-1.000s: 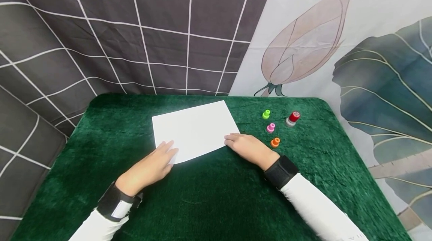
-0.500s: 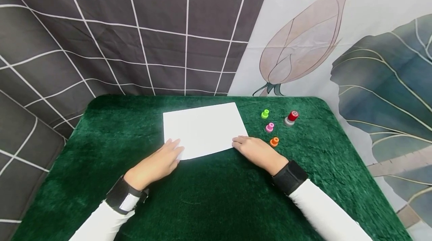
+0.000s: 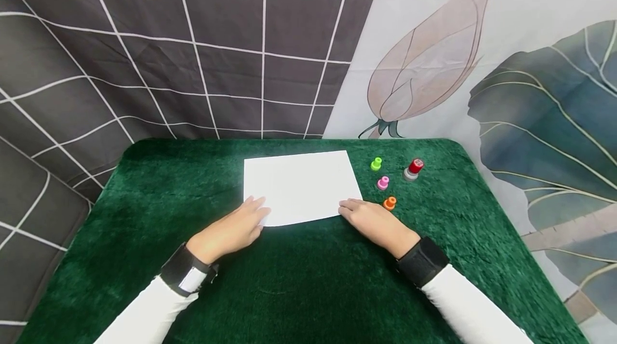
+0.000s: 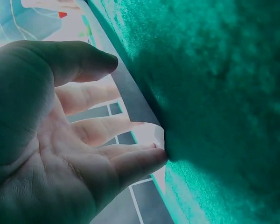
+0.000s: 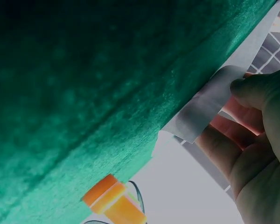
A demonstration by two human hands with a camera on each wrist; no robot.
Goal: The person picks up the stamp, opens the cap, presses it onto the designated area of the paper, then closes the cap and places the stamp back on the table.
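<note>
A blank white sheet of paper (image 3: pixel 301 186) lies on the green cloth, with its near edge towards me. At its near left corner my left hand (image 3: pixel 233 229) holds the paper, fingers over the top and thumb at the near edge. The near right corner is pinched by my right hand (image 3: pixel 378 223); in the right wrist view its thumb (image 5: pixel 247 91) lies against the paper's raised grey edge (image 5: pixel 193 109), with the fingers on the far side. Close beside the right hand stands a small orange peg-shaped piece (image 3: pixel 389 203).
Right of the paper stand a green piece (image 3: pixel 376 164) and a pink piece (image 3: pixel 383 182) of the same shape. Beyond them is a red stamp-like piece with a clear base (image 3: pixel 413 170). A grey checked curtain (image 3: pixel 217 65) hangs behind the green cloth (image 3: pixel 289 290).
Both hands have moved right together with the paper, which has also turned slightly and now lies straighter. Its right side is closer to the small coloured pieces.
</note>
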